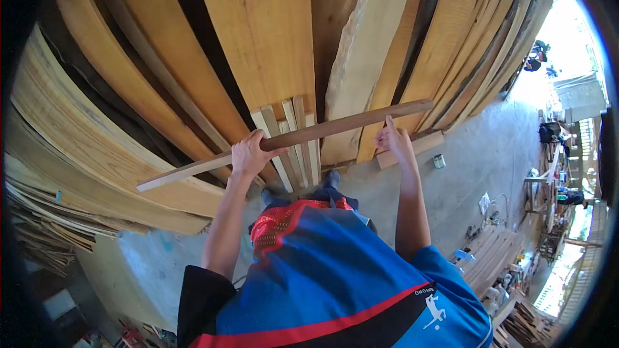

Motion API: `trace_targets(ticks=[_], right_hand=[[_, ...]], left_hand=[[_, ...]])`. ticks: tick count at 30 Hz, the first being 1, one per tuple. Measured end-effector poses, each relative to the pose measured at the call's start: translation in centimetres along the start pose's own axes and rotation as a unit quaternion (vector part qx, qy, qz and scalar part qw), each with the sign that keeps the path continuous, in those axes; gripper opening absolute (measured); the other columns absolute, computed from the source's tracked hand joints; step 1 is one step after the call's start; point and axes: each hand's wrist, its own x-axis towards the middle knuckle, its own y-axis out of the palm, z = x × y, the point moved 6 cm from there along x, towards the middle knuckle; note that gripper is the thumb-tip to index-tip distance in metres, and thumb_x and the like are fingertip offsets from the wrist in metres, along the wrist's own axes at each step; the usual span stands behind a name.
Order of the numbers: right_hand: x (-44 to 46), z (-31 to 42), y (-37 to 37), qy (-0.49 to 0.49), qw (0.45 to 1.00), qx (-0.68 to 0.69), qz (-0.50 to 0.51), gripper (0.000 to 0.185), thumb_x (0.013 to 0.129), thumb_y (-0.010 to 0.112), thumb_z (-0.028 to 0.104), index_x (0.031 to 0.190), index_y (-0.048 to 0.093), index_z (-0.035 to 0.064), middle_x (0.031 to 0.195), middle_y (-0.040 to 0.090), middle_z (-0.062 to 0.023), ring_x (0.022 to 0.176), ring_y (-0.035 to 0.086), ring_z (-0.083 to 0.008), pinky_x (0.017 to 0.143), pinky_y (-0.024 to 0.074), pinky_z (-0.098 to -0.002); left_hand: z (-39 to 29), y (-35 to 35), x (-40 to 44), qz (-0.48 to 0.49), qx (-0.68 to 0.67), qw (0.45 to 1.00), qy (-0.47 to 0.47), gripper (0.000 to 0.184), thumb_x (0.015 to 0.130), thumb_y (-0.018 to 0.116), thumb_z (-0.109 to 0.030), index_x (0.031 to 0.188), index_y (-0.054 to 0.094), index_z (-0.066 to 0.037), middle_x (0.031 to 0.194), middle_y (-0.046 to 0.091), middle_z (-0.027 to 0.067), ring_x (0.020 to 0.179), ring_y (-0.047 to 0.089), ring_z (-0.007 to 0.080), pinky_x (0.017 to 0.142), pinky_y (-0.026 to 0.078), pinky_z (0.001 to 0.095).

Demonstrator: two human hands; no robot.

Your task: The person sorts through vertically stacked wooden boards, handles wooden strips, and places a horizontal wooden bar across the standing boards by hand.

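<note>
A long, narrow wooden strip (335, 127) slants across in front of me, brown along most of its length and paler at the lower left end. My left hand (250, 154) is closed around it left of its middle. Close under the right part of the strip is my right hand (394, 140), one finger stretched up to its lower edge and the other fingers partly curled. Whether that fingertip presses on the wood I cannot tell. Behind the strip, several short wooden sticks (298, 154) stand upright against a wide plank (261, 32).
Tall boards (380, 19) lean in a row ahead, curving to both sides. A wooden block (412, 149) and a small can (439, 161) sit on the concrete floor (464, 148). Thin strips (48, 219) pile up at left; planks (493, 258) lie at right.
</note>
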Motion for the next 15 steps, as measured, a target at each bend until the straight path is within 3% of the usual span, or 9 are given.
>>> trace_targets(ticks=[2,3,6,7,10,13,15], right_hand=[[2.8,1.2,0.1,-0.05,0.998,-0.039,-0.013,0.074,0.093,0.047,0.068,0.079,0.067,-0.0017,0.073,0.068,-0.0126,0.054,0.065,-0.0176,0.055,0.0515,-0.0292],[1.5,4.7,0.2,-0.037,0.988,-0.148,-0.023,0.069,0.091,0.053,0.066,0.08,0.068,-0.0008,0.073,0.069,-0.0124,0.063,0.068,-0.0206,0.061,0.0526,-0.0311],[3.5,8.8,2.3,-0.151,0.939,-0.303,-0.055,0.062,0.089,0.058,0.063,0.081,0.069,0.003,0.074,0.069,-0.0124,0.071,0.069,-0.0248,0.066,0.0523,-0.0336],[4.7,9.7,3.5,-0.179,0.924,-0.336,-0.037,0.051,0.089,0.062,0.057,0.088,0.069,0.0069,0.075,0.069,-0.012,0.077,0.069,-0.0282,0.07,0.0519,-0.0367],[5.7,13.0,7.1,-0.258,0.917,-0.302,-0.01,0.045,0.089,0.063,0.053,0.099,0.064,0.0097,0.075,0.07,-0.0102,0.077,0.069,-0.0329,0.068,0.054,-0.0441],[10.3,12.1,11.6,-0.292,0.921,-0.257,0.005,0.047,0.088,0.068,0.043,0.122,0.057,0.0135,0.075,0.069,-0.0075,0.075,0.069,-0.0284,0.068,0.0527,-0.0414],[11.1,12.6,13.7,-0.294,0.9,-0.319,0.037,0.046,0.088,0.068,0.039,0.124,0.054,0.0154,0.076,0.07,-0.0072,0.076,0.069,-0.0297,0.068,0.0532,-0.0431]], left_hand=[[-0.1,0.5,2.5,-0.01,0.006,1.0,0.005,0.066,0.066,0.077,-0.067,0.079,0.057,-0.006,0.079,0.065,0.0098,0.074,0.066,0.031,0.063,0.052,0.0419],[-0.7,0.2,3.6,-0.011,0.027,0.999,0.014,0.067,0.065,0.077,-0.069,0.077,0.056,-0.006,0.079,0.063,0.0085,0.073,0.065,0.0306,0.063,0.052,0.0423],[-2.0,0.5,7.1,0.013,0.062,0.998,0.018,0.067,0.064,0.075,-0.07,0.08,0.058,-0.008,0.078,0.064,0.0066,0.075,0.067,0.0279,0.064,0.053,0.0412],[-2.0,0.9,8.2,0.014,0.05,0.998,0.035,0.065,0.065,0.075,-0.068,0.079,0.059,-0.007,0.079,0.064,0.0067,0.075,0.067,0.0283,0.064,0.053,0.0412],[-1.0,2.0,10.9,-0.029,0.068,0.996,0.057,0.064,0.066,0.075,-0.067,0.079,0.06,-0.006,0.08,0.064,0.0065,0.071,0.067,0.0276,0.063,0.054,0.0406],[0.6,3.1,13.0,-0.084,0.075,0.989,0.097,0.062,0.067,0.075,-0.065,0.081,0.061,-0.006,0.081,0.065,0.0069,0.07,0.068,0.0274,0.064,0.055,0.04],[0.9,3.9,13.8,-0.079,0.093,0.987,0.102,0.062,0.068,0.075,-0.064,0.082,0.061,-0.006,0.082,0.065,0.0072,0.072,0.068,0.0275,0.064,0.056,0.0396]])
